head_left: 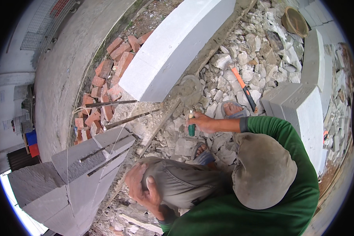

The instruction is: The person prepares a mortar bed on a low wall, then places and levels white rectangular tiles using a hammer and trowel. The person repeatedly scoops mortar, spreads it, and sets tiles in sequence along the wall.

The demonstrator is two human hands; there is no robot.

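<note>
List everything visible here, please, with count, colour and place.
Blocks: several, pale grey, upper centre, lower left, right.
Bricks: many, red, heaped left of the upper block.
Rubble: uncounted, whitish, centre to upper right.
Rods: four, dark, left of centre.
String: at least one, pale, left.
Tool: one, orange and black, on rubble.
Basin: one, brown, upper right.
Wire mesh: several panels, grey, far left.
Sandals: two, bluish grey, centre.
Co-worker: one, green top, brown cap, lower right.
Small item: one, partly green, in co-worker's right hand.
Camera wearer's hands: none in view.

Bright daylt; hvy edge distort.
</note>
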